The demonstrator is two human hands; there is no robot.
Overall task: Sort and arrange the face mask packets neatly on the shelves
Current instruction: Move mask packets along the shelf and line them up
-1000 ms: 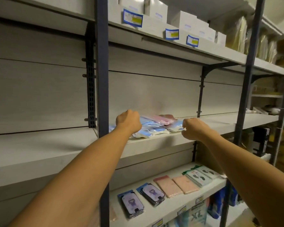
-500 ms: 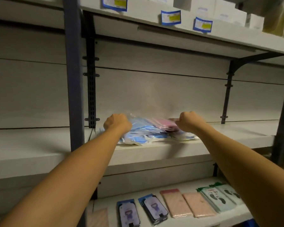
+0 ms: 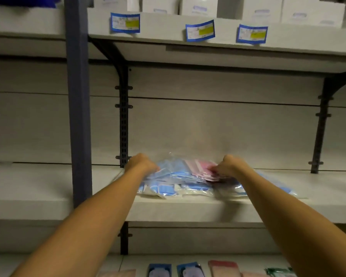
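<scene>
Both hands are down in a loose heap of face mask packets (image 3: 180,181) on the middle shelf (image 3: 188,210). Left hand (image 3: 141,163) has its fingers curled under into the blue packets (image 3: 164,188) at the heap's left end; looks like it's gripping them, tho the fingertips are buried in plastic & can't be seen. Right hand (image 3: 229,165) is curled the same way on the pink packets (image 3: 200,166), fingers pinching at their right edge. Picture's a bit blurred round both grips.

Between the two hands the clear wrappers bunch up, blue to the left, pink to the right. Nearer me than the hands, more blue packets lie flat, reaching almost to the shelf's front lip. Some spill out past the right hand too, partly hidden under that forearm.

Just left of the left hand: a slotted black upright (image 3: 123,124) w/ bracket, then further left a thick grey-blue post (image 3: 78,100). Well right of the right hand, another black bracket (image 3: 322,124).

Above the hands, the upper shelf (image 3: 168,40) carries three blue-edged labels (image 3: 200,30) on its front & white boxes (image 3: 198,6) on top.

Below the hands, bottom shelf: a row of flat packets, incl. blue ones (image 3: 160,270), a reddish-pink one (image 3: 224,267) & a green one (image 3: 278,272) at the right, only their tops in view.
</scene>
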